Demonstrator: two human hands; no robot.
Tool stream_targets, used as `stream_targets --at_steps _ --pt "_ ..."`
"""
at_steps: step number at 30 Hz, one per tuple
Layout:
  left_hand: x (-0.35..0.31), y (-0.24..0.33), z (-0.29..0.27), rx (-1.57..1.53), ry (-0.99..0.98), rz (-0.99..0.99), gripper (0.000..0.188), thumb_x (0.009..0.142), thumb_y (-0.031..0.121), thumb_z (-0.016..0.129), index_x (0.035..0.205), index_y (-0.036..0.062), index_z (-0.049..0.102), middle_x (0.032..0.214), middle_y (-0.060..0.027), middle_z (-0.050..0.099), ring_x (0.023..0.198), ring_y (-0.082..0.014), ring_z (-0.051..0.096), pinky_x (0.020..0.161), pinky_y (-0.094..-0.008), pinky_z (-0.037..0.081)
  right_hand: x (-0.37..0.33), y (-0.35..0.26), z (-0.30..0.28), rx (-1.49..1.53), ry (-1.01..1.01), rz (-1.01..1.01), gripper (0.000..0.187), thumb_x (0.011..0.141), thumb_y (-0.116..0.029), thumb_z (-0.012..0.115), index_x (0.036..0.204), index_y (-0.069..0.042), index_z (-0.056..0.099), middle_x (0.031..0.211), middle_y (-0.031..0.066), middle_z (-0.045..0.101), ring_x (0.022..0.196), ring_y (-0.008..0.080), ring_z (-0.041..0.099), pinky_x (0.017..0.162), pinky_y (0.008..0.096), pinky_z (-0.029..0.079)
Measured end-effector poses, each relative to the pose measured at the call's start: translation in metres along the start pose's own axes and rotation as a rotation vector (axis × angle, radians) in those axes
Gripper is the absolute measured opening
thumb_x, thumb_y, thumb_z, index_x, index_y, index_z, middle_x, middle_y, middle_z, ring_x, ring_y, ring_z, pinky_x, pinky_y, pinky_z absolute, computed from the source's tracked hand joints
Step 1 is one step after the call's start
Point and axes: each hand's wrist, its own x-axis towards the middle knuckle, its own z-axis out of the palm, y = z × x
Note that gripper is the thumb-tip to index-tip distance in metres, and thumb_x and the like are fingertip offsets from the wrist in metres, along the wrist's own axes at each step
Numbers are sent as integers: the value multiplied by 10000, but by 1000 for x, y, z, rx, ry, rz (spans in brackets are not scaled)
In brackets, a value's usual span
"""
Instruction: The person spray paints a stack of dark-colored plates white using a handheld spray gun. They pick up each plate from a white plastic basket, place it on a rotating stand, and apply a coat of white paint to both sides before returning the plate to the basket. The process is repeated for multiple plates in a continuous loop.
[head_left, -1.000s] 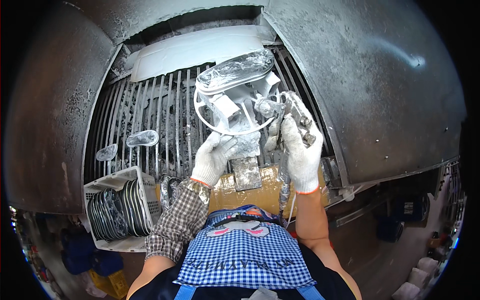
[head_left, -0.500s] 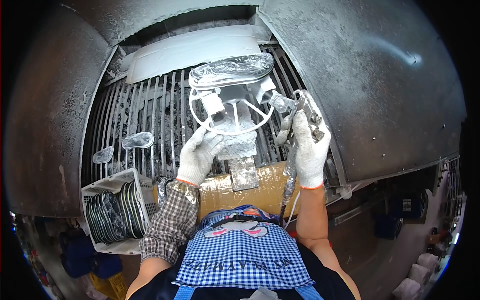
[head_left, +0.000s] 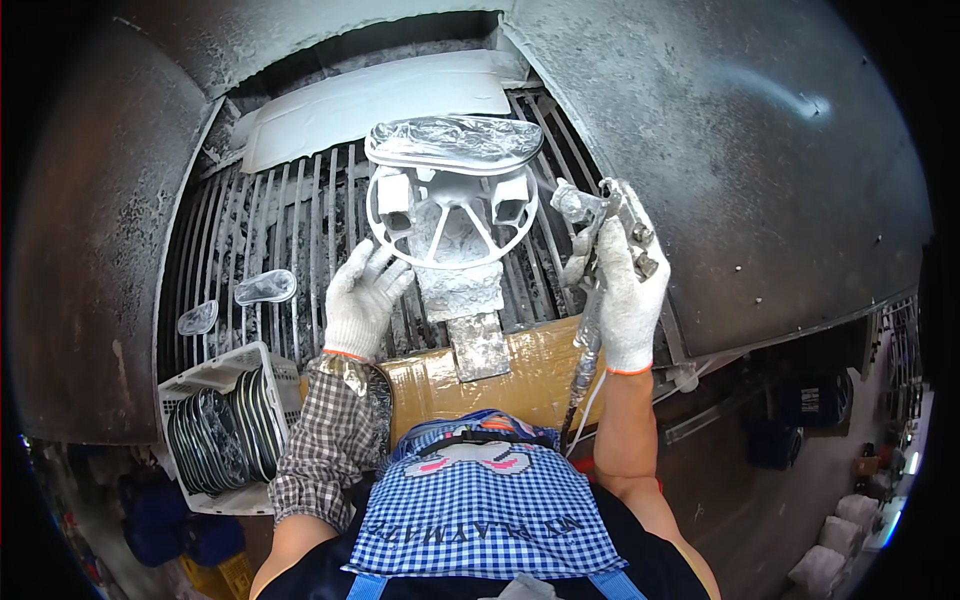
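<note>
My right hand (head_left: 628, 290), in a white knitted glove, is closed around a paint-crusted spray gun (head_left: 577, 204) whose nozzle points toward a white spoked wheel (head_left: 442, 262). On top of two white blocks at this wheel rests a long oval part (head_left: 455, 143) with a pale rim, its upper face covered in crinkled clear film. My left hand (head_left: 363, 300), gloved too, has its fingers spread close to the wheel's near left rim; whether a fingertip touches it I cannot tell. Under the wheel stands a coated support (head_left: 455, 285).
A slatted metal grate (head_left: 320, 230) spans the booth between metal side walls. Two small film-covered oval parts (head_left: 266, 287) lie on it at left. A white basket (head_left: 270, 350) holds several oval parts. A pale sheet (head_left: 370, 105) lies behind; a tape-wrapped roll (head_left: 420, 385) is in front.
The wheel has turned with the oval part, which now lies nearly level across the view. My left hand has come away to the left, fingers more spread. The spray gun stays in my right hand.
</note>
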Motion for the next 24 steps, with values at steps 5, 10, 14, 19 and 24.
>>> stream_targets --at_steps 5,10,14,19,24 --pt "7 13 -4 0 -7 37 516 1025 237 602 1441 -30 454 1488 -318 534 1293 -448 605 1090 -575 523 0 -4 -5 7 34 14 524 1086 -144 640 1556 17 474 873 34 669 639 81 610 572 254 529" --pt "8 11 -2 -32 -2 87 522 1020 220 612 1440 -33 434 1410 -300 573 1269 -421 620 1089 -555 531 -5 -16 -13 -36 93 -23 526 1091 -131 628 1565 19 457 896 35 653 685 67 597 595 239 537" --pt "-3 -19 2 91 -23 -6 494 1006 222 620 1408 -43 508 1307 -205 636 1209 -348 649 1050 -483 569 -18 -26 -10 -46 81 3 551 1092 -141 630 1576 34 434 894 36 647 702 61 594 617 227 539" --pt "-15 -66 19 -15 -64 -118 593 989 217 644 1505 -35 494 1462 -229 581 1309 -392 596 1135 -554 502 -36 -25 -2 -78 -37 47 521 1080 -142 642 1540 45 486 909 36 678 758 65 620 677 223 536" --pt "-17 -70 36 -95 -15 -135 532 984 169 620 1459 -47 514 1445 -272 572 1369 -450 548 1166 -583 474 -32 -29 -4 -58 -43 75 506 1084 -138 636 1539 33 494 903 27 667 753 57 607 664 218 529"
